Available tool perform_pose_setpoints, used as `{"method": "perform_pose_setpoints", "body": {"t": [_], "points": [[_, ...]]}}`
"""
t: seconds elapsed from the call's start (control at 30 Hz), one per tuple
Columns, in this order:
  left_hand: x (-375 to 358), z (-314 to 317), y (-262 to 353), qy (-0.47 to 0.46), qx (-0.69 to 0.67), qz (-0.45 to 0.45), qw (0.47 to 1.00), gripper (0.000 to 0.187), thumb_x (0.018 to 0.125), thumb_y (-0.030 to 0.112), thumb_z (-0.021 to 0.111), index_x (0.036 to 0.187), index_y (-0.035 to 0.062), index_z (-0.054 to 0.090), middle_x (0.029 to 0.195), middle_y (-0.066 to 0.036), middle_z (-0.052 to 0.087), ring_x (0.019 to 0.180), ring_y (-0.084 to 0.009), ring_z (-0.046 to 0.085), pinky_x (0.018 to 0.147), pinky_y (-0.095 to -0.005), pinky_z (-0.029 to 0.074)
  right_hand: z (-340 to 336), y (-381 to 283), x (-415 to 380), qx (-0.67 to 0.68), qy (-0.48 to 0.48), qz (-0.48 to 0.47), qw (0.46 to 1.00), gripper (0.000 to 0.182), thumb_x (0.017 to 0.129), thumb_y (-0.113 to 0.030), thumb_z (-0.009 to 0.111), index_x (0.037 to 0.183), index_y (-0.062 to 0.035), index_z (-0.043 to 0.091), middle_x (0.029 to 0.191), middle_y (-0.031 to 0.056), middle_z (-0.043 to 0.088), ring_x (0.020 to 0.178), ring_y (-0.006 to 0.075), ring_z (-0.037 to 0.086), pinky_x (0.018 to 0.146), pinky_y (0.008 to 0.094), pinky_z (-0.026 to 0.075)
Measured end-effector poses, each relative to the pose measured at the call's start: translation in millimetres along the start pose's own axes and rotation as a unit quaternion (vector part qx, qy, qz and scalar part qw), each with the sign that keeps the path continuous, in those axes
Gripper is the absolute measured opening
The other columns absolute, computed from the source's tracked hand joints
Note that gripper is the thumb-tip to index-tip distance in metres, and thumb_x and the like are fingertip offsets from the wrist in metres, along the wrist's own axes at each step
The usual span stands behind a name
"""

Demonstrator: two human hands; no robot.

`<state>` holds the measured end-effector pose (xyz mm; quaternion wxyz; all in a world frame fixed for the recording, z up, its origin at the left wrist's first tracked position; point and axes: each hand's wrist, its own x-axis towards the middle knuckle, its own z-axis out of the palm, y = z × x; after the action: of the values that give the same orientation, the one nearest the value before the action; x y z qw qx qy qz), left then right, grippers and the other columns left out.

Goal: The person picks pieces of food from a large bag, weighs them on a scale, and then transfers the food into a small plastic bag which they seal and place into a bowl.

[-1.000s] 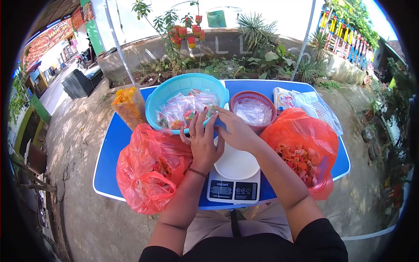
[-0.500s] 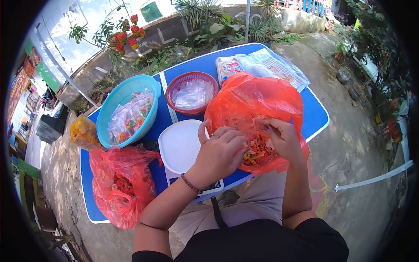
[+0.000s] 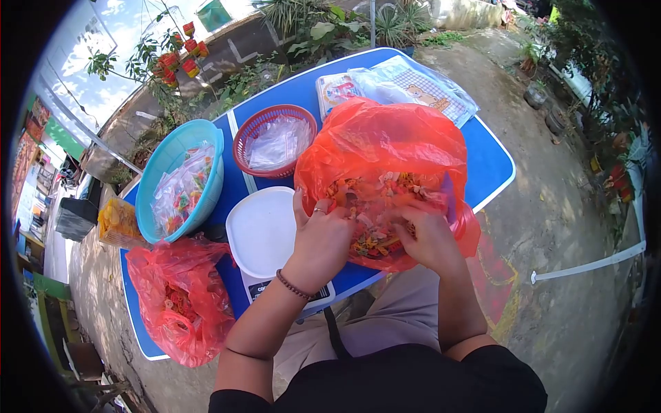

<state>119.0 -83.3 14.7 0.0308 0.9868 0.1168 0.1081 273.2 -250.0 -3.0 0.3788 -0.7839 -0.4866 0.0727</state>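
Observation:
A large red plastic bag (image 3: 385,138) lies open toward me on the blue folding table, full of small red, orange, yellow and pink pieces (image 3: 375,237). My left hand (image 3: 322,234) is at the left side of its mouth, fingers curled on the plastic and thumb raised. Inside the mouth, my right hand (image 3: 430,237) has its fingers bent down among the pieces; their tips are hidden and slightly blurred. A white kitchen scale (image 3: 261,230) stands left of my left hand, its pan bare.
A turquoise basin (image 3: 217,168) holds filled clear packets. A red basket (image 3: 241,148) contains clear plastic bags. Another red bag (image 3: 151,275) sits front left, beside a yellow-filled packet (image 3: 122,220). Plastic packaging (image 3: 413,86) lies at the back of the blue table (image 3: 492,168).
Both hands have parted slightly and the bag's mouth is wider, showing more pieces. My right hand has lowered into it. The whole view has shifted a little.

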Motion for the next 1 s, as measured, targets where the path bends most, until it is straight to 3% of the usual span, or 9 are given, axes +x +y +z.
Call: {"method": "perform_pose_setpoints", "body": {"t": [0.1, 0.2, 0.3, 0.5, 0.67, 0.73, 0.77, 0.9, 1.0], "points": [[3, -7, -1, -0.048, 0.028, 0.006, 0.998, 0.014, 0.083, 0.015, 0.072, 0.092, 0.0196, 0.082, 0.105, 0.003, 0.071, 0.119, -0.0244, 0.06, 0.119, -0.067, 0.005, 2, -12, -1, 0.023, -0.056, -0.03, 0.998, 0.024, 0.081, -0.001, 0.075, 0.105, -0.0024, 0.074, 0.11, 0.0117, 0.066, 0.087, 0.03, 0.072, 0.072, 0.0359, 0.058], [7, -6, -7, -0.066, 0.035, 0.011, 0.997, 0.012, 0.082, 0.016, 0.072, 0.087, 0.0209, 0.082, 0.103, 0.004, 0.071, 0.116, -0.0226, 0.061, 0.119, -0.0678, 0.003, 9, -1, -3, 0.001, -0.057, -0.07, 0.996, 0.022, 0.078, -0.008, 0.076, 0.1, -0.0047, 0.076, 0.105, 0.0102, 0.065, 0.098, 0.0333, 0.065, 0.084, 0.0436, 0.054], [9, -9, -11, -0.091, 0.023, 0.014, 0.996, 0.012, 0.081, 0.016, 0.073, 0.084, 0.0228, 0.082, 0.099, 0.006, 0.071, 0.113, -0.0209, 0.062, 0.119, -0.0687, 0.002, 0, 2, -7, -0.024, -0.059, -0.006, 0.998, 0.02, 0.078, -0.009, 0.077, 0.098, -0.0051, 0.076, 0.104, 0.0107, 0.065, 0.099, 0.0329, 0.065, 0.084, 0.0435, 0.054], [13, -11, -12, -0.086, -0.001, 0.021, 0.996, 0.014, 0.082, 0.012, 0.071, 0.085, 0.0216, 0.082, 0.096, 0.005, 0.071, 0.111, -0.0203, 0.062, 0.119, -0.0697, 0.003, 15, 1, 3, -0.04, 0.047, -0.047, 0.997, 0.018, 0.079, -0.009, 0.077, 0.097, -0.0054, 0.076, 0.102, 0.0112, 0.063, 0.096, 0.0333, 0.064, 0.081, 0.0436, 0.054], [22, -8, -17, -0.071, -0.037, 0.005, 0.997, 0.019, 0.084, 0.007, 0.067, 0.093, 0.0159, 0.081, 0.103, -0.001, 0.072, 0.113, -0.0223, 0.063, 0.121, -0.0655, 0.007, 33, -2, 12, -0.09, 0.044, -0.049, 0.994, 0.021, 0.079, -0.01, 0.077, 0.099, -0.0054, 0.075, 0.096, 0.012, 0.06, 0.094, 0.0335, 0.064, 0.079, 0.0447, 0.053], [23, -8, -22, -0.013, -0.051, 0.01, 0.999, 0.02, 0.084, 0.006, 0.065, 0.094, 0.0154, 0.08, 0.108, -0.002, 0.071, 0.115, -0.023, 0.062, 0.121, -0.0637, 0.008, 35, -3, 11, -0.099, 0.046, -0.054, 0.993, 0.021, 0.078, -0.01, 0.077, 0.098, -0.0049, 0.073, 0.096, 0.0123, 0.059, 0.094, 0.0338, 0.064, 0.079, 0.0451, 0.053], [23, -8, -23, 0.016, -0.057, 0.014, 0.998, 0.021, 0.084, 0.006, 0.065, 0.095, 0.0151, 0.08, 0.11, -0.003, 0.071, 0.116, -0.0234, 0.062, 0.121, -0.0628, 0.009, 33, -6, 11, -0.098, 0.042, -0.051, 0.993, 0.02, 0.078, -0.009, 0.077, 0.097, -0.0045, 0.072, 0.097, 0.0124, 0.06, 0.094, 0.034, 0.064, 0.079, 0.0451, 0.053], [23, -7, -19, -0.027, -0.028, 0.004, 0.999, 0.022, 0.085, 0.006, 0.064, 0.097, 0.0158, 0.08, 0.117, -0.004, 0.07, 0.12, -0.023, 0.06, 0.122, -0.0627, 0.008, 24, -5, 9, -0.018, 0.056, -0.023, 0.998, 0.019, 0.077, -0.007, 0.078, 0.093, -0.0028, 0.068, 0.092, 0.0127, 0.064, 0.088, 0.0316, 0.066, 0.076, 0.0419, 0.053], [20, 0, -13, -0.051, -0.018, 0.006, 0.999, 0.023, 0.085, 0.006, 0.064, 0.099, 0.0166, 0.08, 0.117, -0.004, 0.07, 0.121, -0.0232, 0.06, 0.122, -0.0635, 0.006, 5, -6, 5, 0.017, 0.052, 0.052, 0.997, 0.019, 0.077, -0.004, 0.078, 0.092, -0.0017, 0.066, 0.084, 0.0125, 0.067, 0.079, 0.0283, 0.069, 0.07, 0.0374, 0.054]]}}
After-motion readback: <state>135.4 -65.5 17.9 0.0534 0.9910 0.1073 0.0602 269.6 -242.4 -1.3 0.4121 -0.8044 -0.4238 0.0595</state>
